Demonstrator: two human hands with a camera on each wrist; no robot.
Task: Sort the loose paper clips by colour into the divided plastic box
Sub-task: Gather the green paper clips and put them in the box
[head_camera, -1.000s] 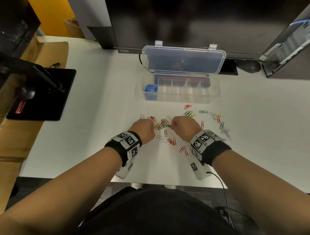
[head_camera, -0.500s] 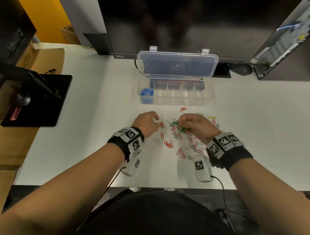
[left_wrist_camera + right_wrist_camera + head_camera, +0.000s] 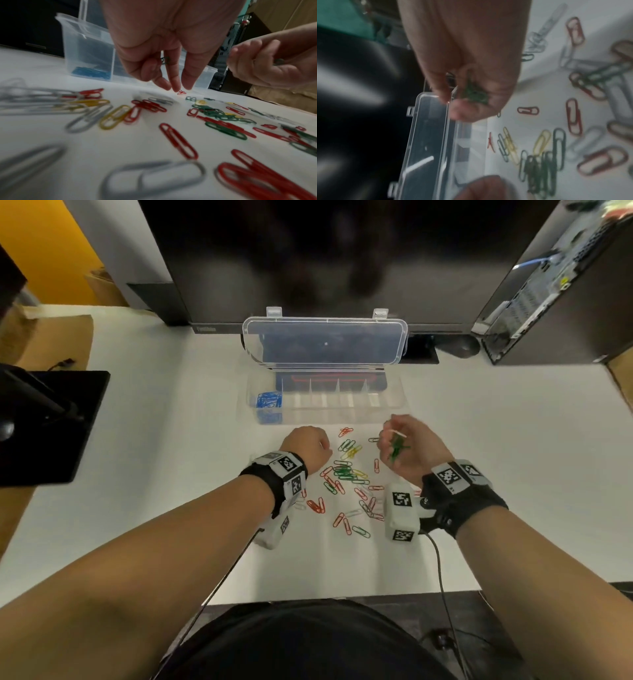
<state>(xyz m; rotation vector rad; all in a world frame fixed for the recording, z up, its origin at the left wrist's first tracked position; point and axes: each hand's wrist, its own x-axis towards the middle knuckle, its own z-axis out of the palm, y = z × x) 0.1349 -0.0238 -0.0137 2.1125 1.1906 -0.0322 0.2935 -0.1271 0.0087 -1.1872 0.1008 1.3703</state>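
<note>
Right hand [image 3: 412, 445] cups a bunch of green clips [image 3: 395, 449], palm up, near the box.
Left hand [image 3: 164, 54] points its fingers down at the table [image 3: 171, 474]; it may be pinching a green clip, but blur hides it. Loose clips [image 3: 346, 484] lie between the wrists; the open divided box [image 3: 325, 405], farther off, holds blue clips [image 3: 269, 399] in its leftmost compartment.

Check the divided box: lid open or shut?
Open. The lid stands upright behind the divided box, so its compartments are exposed; blue paper clips fill the leftmost.
</note>
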